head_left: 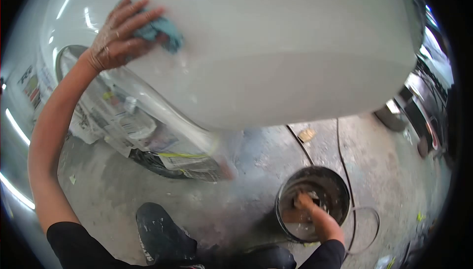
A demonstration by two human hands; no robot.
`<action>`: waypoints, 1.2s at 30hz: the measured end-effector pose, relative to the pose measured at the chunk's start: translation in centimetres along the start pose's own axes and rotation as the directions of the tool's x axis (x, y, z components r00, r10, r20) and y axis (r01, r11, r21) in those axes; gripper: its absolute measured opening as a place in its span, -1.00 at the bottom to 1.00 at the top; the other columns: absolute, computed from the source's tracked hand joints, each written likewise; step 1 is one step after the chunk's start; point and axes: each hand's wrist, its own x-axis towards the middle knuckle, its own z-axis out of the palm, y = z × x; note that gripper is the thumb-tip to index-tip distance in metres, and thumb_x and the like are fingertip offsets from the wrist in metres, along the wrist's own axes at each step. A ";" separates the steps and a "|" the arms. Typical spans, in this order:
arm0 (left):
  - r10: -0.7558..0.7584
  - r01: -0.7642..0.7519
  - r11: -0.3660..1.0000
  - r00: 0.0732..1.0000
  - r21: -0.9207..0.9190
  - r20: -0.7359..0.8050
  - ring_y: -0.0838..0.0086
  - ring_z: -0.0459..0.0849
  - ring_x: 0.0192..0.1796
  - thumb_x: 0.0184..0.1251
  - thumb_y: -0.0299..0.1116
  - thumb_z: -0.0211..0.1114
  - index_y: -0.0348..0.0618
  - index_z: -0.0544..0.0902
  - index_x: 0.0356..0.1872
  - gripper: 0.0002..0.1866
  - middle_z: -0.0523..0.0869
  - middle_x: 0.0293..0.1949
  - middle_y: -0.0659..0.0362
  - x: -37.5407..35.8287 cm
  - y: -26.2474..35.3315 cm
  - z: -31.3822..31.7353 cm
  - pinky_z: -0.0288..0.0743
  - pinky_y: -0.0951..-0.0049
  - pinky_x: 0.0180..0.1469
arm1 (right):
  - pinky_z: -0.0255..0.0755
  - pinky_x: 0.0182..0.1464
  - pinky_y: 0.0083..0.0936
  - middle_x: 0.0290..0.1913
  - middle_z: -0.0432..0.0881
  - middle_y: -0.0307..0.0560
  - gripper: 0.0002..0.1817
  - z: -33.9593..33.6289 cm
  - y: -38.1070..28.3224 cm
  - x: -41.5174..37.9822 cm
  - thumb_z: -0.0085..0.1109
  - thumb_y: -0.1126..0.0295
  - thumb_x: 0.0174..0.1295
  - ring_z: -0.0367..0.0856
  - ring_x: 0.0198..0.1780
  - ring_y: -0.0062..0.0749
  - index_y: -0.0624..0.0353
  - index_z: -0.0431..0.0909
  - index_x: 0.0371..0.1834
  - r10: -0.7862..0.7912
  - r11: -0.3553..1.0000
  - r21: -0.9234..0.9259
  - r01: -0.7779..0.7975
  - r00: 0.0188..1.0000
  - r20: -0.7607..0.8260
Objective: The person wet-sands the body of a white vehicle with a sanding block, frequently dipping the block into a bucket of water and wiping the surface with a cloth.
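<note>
My left hand [120, 37] presses a crumpled light-blue cloth [167, 31] against the pale grey car body panel [276, 37], just above the masked wheel area. The fingers are wrapped over the cloth. At lower right, my right hand [304, 201] reaches down inside a round dark bucket [340, 180] that holds murky water. Its fingers look curled, beside or around a small dark item too unclear to name.
Plastic film and paper [140, 124] cover the wheel [157, 164] at left. Dark hoses [343, 158] run over the concrete floor past the bucket. My shoe [160, 229] is at the bottom. A black wheel [390, 116] and other equipment stand at right.
</note>
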 end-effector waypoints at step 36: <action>-0.425 0.418 0.902 0.904 0.110 0.051 0.00 0.03 0.68 0.53 -0.15 0.22 0.24 0.44 0.53 -0.43 0.17 0.64 0.05 -9.3 -4.7 -4.4 -0.17 -0.21 0.65 | -0.01 0.62 0.07 0.54 0.42 -0.06 -0.38 -32.6 -48.5 -6.4 0.18 0.32 0.37 0.39 0.53 -0.19 0.09 0.39 0.52 -0.819 0.530 -0.817 0.227 -0.111 -0.562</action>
